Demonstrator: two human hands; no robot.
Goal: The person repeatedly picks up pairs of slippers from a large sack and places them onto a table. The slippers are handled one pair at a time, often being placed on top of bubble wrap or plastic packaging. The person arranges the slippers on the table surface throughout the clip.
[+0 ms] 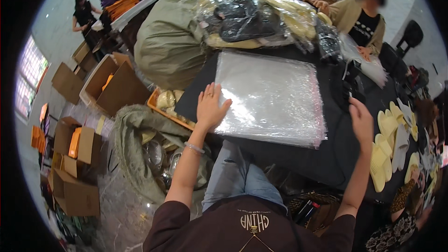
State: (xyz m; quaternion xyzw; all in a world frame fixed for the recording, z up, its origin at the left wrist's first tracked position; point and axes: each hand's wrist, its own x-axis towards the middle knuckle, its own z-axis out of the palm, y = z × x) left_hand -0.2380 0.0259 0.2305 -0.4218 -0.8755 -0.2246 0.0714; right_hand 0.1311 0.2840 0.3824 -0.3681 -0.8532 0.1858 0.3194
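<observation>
Left hand [211, 107] flat on plastic bags [270, 95]

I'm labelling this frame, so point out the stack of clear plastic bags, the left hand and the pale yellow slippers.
stack of clear plastic bags [273, 98], head view, middle of top sheet.
left hand [211, 107], head view, back of hand.
pale yellow slippers [382, 158], head view, one sole.

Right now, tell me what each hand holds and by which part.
Nothing is gripped. The left hand lies flat on the near left corner of the stack of clear plastic bags; the right hand hovers open.
</observation>
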